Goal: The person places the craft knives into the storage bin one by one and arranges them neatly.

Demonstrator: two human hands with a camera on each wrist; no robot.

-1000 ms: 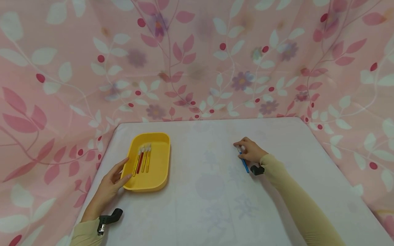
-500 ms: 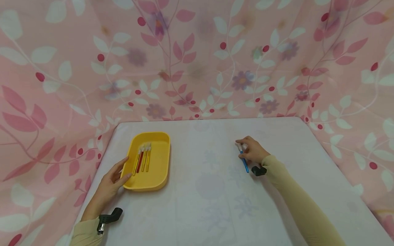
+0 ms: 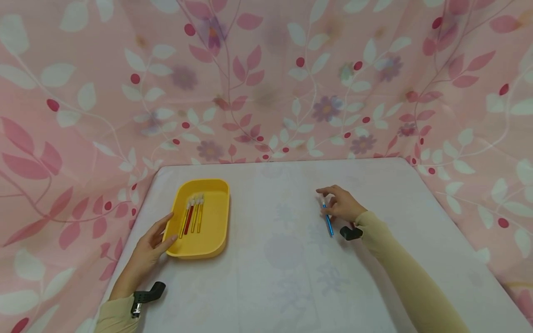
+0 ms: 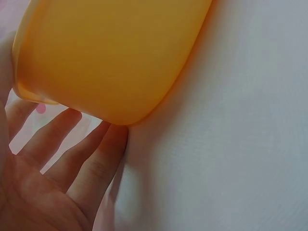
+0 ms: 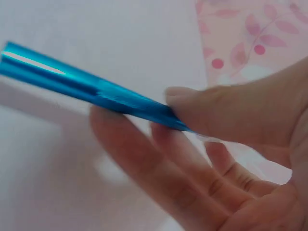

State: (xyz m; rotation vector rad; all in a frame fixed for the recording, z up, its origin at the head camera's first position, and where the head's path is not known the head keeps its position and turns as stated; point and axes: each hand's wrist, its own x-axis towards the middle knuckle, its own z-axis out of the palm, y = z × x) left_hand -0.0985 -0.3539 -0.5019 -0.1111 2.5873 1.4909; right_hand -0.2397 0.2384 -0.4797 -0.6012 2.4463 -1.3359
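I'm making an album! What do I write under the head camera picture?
Left hand holding a yellow tray of slim sticks, right hand pinching a blue stick.

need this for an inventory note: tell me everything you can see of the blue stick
The blue stick is slim and straight, with a glossy, metallic-looking surface and a pale far end partly hidden. The right hand pinches it, thumb on one side, fingers on the other. It slants over the white table, right of the yellow tray; whether it touches the table is unclear.
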